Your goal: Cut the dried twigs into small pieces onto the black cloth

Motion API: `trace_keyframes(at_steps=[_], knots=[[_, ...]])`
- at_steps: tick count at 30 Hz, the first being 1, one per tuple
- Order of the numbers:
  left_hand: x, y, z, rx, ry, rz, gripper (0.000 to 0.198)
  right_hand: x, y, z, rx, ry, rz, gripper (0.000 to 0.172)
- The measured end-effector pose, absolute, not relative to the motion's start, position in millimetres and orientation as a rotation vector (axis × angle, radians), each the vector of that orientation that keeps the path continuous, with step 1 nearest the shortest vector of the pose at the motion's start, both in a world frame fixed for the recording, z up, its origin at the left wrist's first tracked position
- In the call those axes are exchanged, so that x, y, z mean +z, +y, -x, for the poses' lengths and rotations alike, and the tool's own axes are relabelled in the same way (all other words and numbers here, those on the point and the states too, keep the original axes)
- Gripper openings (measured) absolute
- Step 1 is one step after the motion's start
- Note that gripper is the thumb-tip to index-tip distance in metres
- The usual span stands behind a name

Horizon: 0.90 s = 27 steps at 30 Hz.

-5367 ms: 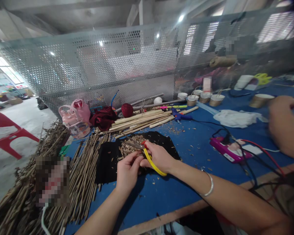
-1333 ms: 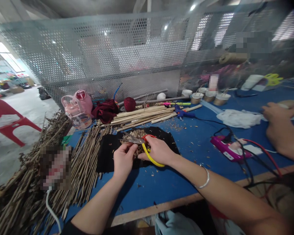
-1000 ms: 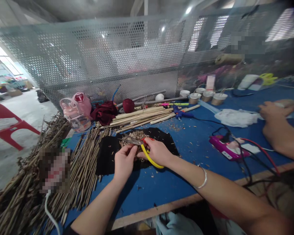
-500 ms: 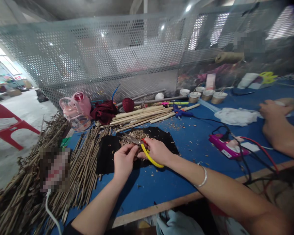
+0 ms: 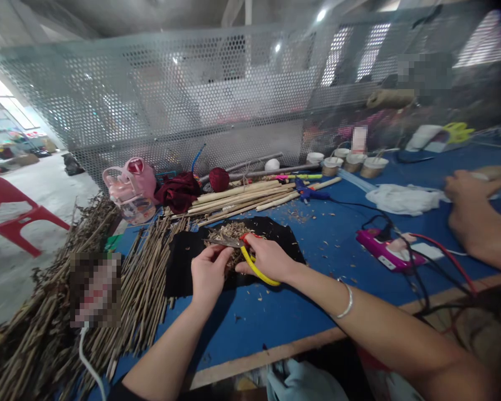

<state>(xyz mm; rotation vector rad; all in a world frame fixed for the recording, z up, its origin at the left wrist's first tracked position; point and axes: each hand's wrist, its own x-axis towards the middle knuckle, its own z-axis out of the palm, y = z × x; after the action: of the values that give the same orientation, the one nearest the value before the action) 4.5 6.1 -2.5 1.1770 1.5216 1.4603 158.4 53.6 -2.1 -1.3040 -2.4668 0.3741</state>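
My right hand is closed round yellow-handled scissors, whose blades point left above a heap of cut stem bits. Close to the blades, my left hand has its thumb and fingers pinched together; whatever it holds is too small or hidden to make out. Both hands are over a black cloth spread on the blue table, with the heap lying on it. Left of the cloth lies a bundle of thin dry sticks.
Peeled sticks, a blue glue gun and a dark red yarn ball lie behind the cloth. A pink bottle stands back left. A purple power strip with cables lies right, near another person's hand.
My left hand has shifted slightly left, and the scissor blades now look closer together. My right hand stays nearly in place, still gripping the scissors.
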Motion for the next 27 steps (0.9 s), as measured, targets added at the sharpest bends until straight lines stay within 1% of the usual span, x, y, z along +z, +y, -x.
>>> trace_keyframes(at_steps=[3,7,14,20,27], knots=[[-4.2,6.2,-3.9,1.465,1.54,-1.204,0.027,-4.2,53.8,-157.3,0.405,-2.446,1.319,0.05],[-7.5,7.1,-4.4,1.443,1.518,-1.211,0.027,-5.1,54.3,-156.4,0.428,-2.43,1.346,0.048],[-4.7,3.9,-9.6,1.434,1.426,-1.174,0.026,-2.9,49.9,-155.0,0.476,-2.36,1.24,0.052],[-3.5,2.2,-10.4,1.445,1.414,-1.137,0.027,-6.5,48.5,-153.1,0.56,-2.352,1.274,0.05],[-0.2,2.6,-10.8,1.439,1.455,-1.064,0.03,-8.1,52.7,-154.4,0.465,-2.377,1.332,0.047]])
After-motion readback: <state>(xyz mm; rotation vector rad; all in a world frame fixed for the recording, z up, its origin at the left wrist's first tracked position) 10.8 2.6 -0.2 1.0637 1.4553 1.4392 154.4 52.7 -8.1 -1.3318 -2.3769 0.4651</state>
